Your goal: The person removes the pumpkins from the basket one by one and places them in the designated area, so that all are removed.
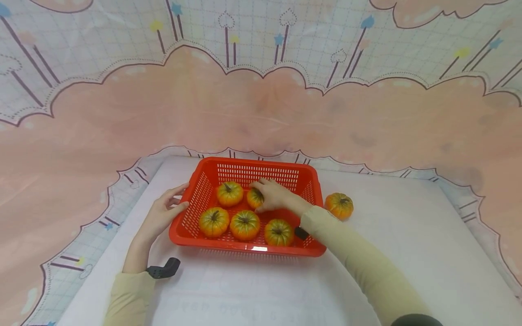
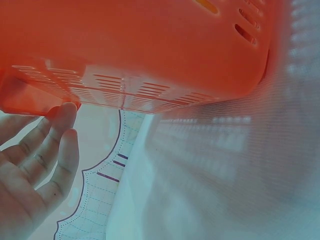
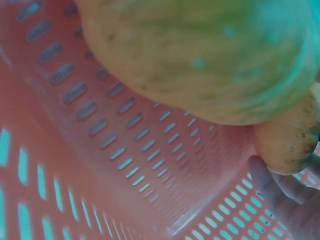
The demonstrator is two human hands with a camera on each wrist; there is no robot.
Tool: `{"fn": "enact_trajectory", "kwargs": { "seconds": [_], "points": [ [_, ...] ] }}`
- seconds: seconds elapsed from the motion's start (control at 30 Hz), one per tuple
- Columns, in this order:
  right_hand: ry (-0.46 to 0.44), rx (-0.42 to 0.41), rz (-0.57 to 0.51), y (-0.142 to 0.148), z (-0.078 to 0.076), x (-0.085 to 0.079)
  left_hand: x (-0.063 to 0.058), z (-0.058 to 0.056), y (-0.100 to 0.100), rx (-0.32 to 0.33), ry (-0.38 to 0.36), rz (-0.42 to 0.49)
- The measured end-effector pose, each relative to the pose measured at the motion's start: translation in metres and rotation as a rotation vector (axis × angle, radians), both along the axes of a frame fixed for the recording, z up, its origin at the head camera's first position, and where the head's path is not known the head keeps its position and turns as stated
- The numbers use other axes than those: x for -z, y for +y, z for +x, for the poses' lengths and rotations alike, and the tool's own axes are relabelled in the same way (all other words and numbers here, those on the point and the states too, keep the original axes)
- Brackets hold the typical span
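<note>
A red plastic basket [image 1: 248, 246] with slotted walls holds several small orange pumpkins with green-tinged tops, among them one at the back left [image 1: 229, 194] and one at the front right [image 1: 279, 232]. My right hand [image 1: 277, 197] reaches over the basket's right side and grips a pumpkin [image 1: 255, 198] by the back row, its fingers covering part of it. In the right wrist view the thumb and fingers lie against that pumpkin [image 3: 287, 140]. At the left end, my left hand [image 1: 163, 213] touches the basket's rim with loosely extended fingers [image 2: 65, 117].
One more pumpkin [image 1: 339, 206] sits on the white tabletop [image 1: 408, 235], just outside the basket's right wall. A patterned pink and white cloth [image 1: 261, 113] hangs behind the table and along its sides.
</note>
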State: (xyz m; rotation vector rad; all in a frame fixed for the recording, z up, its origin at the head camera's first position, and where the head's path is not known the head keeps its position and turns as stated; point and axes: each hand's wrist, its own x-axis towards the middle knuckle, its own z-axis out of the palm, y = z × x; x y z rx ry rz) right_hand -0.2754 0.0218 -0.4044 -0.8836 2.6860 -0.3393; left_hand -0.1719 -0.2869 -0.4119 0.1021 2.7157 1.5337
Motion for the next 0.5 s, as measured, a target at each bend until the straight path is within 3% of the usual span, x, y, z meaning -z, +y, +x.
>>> {"fn": "enact_trajectory", "kwargs": {
  "seconds": [0.5],
  "points": [
    [0.033, -0.007, -0.035, 0.010, 0.006, -0.018, 0.002, -0.002, -0.001, 0.001, 0.004, 0.003]
  ]
}}
